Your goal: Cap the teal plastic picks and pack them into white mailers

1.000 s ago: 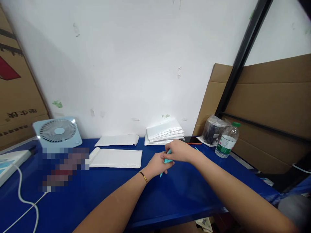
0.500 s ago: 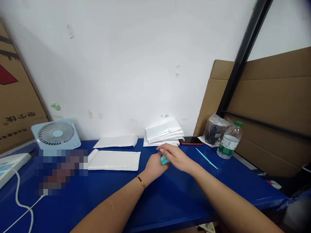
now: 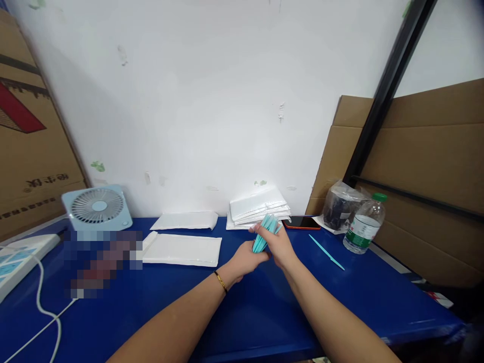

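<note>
**Dark-and-Gold Bracelet point(image 3: 221, 281) Worn on the Left**

The bracelet is fitted around the left wrist point(image 3: 224, 278), just behind the left hand point(image 3: 245, 259). It is made up of a narrow dark band and a slim gold-coloured piece, curved along the wrist. Its finer markings are too small to be made out. The left forearm point(image 3: 170, 317) is left uncovered as far as the lower edge of the view, where it is cut off. The right hand point(image 3: 280, 246) is ungloved, and the right forearm point(image 3: 336, 307) is likewise left bare. The fingers of both hands are partly hidden.
</note>
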Motion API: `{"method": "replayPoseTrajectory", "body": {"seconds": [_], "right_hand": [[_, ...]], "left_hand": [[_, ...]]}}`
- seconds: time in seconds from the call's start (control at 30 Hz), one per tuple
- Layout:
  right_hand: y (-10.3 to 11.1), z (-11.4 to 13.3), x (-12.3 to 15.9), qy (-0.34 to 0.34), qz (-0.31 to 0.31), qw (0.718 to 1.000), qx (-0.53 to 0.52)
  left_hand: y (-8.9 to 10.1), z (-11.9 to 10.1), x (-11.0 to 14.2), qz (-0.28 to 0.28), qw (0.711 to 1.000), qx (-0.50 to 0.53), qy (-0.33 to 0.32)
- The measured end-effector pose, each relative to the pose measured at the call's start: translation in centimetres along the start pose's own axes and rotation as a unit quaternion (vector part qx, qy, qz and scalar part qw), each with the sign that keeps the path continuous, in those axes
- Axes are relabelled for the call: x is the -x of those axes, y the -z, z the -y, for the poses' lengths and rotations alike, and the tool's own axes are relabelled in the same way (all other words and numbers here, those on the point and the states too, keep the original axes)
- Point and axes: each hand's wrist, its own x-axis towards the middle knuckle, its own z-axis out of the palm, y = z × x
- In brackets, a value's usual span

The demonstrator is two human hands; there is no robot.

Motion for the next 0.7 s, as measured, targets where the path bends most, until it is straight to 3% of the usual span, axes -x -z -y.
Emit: {"method": "replayPoseTrajectory", "body": {"seconds": [0.03,0.13,0.2,0.23,0.3,0.33,0.4,0.47,0.53,0.7], "right_hand": [[0.0,-0.1,0.0,-0.013,0.047,0.998,-0.028],[0.4,-0.4,0.4,-0.079,0.267,0.955,-0.106],[0.7,-0.9,0.6,-0.090,0.312,0.937,-0.127],[0.9,-1.1,0.6,-0.083,0.299,0.941,-0.132],[1.3,-1.6,0.0,-0.062,0.233,0.959,-0.147],[1.7,-1.8,-0.4,-0.052,0.188,0.967,-0.162],[2.6,-2.2,-1.4,-0.046,0.097,0.972,-0.211],[3.5,-2.6,-2.3,-0.055,0.035,0.961,-0.270],[4.2,-3.0,-2.8,-0.071,0.016,0.945,-0.319],[4.6,-3.9,-2.6,-0.136,0.029,0.913,-0.383]], "left_hand": [[-0.1,0.0,0.0,0.014,0.999,0.008,0.037],[-0.5,-0.3,0.2,0.195,0.968,0.072,0.143],[-0.6,-0.6,0.5,0.267,0.950,0.072,0.148],[-0.5,-0.8,0.6,0.261,0.956,0.041,0.126],[0.4,-1.0,0.9,0.186,0.976,-0.097,0.054],[1.1,-1.0,1.0,0.128,0.972,-0.196,0.003],[3.2,-0.6,1.3,-0.042,0.908,-0.414,-0.046],[5.3,0.2,1.6,-0.184,0.803,-0.565,0.034],[7.0,1.0,2.2,-0.187,0.744,-0.633,0.102],[7.9,1.5,5.5,-0.147,0.722,-0.674,0.058]]}}
